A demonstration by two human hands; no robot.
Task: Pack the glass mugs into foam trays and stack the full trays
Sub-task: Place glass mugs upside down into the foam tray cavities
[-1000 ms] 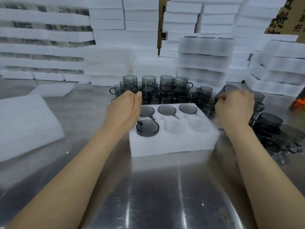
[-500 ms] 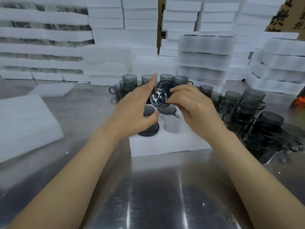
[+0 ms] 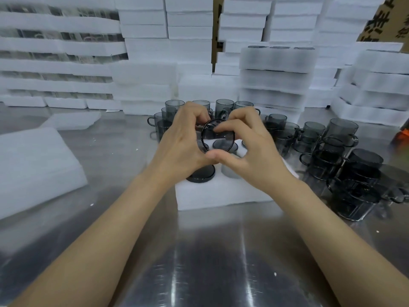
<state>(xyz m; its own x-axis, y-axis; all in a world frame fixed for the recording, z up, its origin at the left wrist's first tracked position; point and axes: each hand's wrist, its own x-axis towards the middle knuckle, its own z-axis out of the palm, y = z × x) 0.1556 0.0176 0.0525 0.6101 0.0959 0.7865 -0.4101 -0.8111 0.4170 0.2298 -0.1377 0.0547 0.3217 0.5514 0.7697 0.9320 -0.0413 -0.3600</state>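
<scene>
1. Your left hand [image 3: 183,140] and right hand [image 3: 250,151] together grip one smoked glass mug [image 3: 218,135], its mouth facing you.
2. The mug hangs just above the foam tray [image 3: 221,196].
3. A packed mug [image 3: 200,175] sits in the tray's near-left pocket.
4. Loose mugs [image 3: 332,151] crowd the steel table [image 3: 199,262] to your right.

The table [image 3: 199,273] is seen as brushed metal, glossy with streaked reflections. On it, the tray [image 3: 221,196] is formed of white foam, matt and slightly grainy. Right of the tray, the mugs [image 3: 345,156] are made of smoky grey glass, smooth and shiny.
</scene>
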